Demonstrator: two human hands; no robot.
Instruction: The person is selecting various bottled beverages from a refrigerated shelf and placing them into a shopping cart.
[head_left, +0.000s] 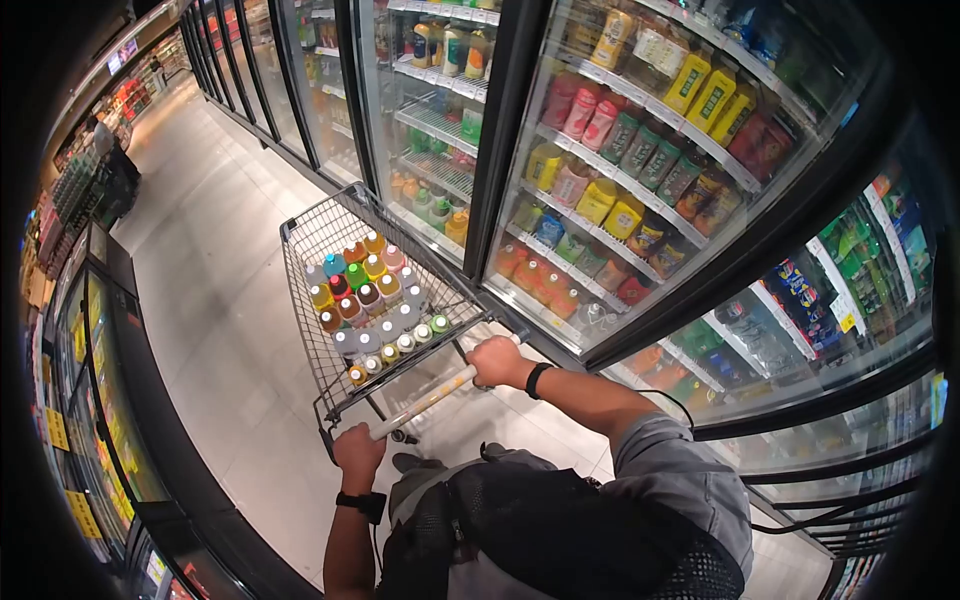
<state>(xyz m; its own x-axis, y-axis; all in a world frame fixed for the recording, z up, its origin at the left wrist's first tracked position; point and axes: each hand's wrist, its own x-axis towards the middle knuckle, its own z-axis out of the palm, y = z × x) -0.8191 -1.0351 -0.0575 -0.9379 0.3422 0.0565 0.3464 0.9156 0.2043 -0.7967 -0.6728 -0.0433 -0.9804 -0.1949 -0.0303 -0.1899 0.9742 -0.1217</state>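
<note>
Cart [330, 222]: on floor [190, 290], bar [425, 402] at near end
L hand [359, 455]: wrapped rd cart's bar, L end
R hand [500, 361]: wrapped rd bar, R end
Bottles [369, 292]: in cart, caps up, approx. rows
Fridges [505, 130]: R of cart, w/ drinks [640, 150]

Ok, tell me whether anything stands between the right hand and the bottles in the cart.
Yes: the cart's near rim crosses between the right hand, closed around the handle, and the bottles. Over that rim, nothing visible blocks the way.

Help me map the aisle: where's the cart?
In the head view, the cart stands left of centre, ahead of the left hand, beside the fridge doors.
</note>
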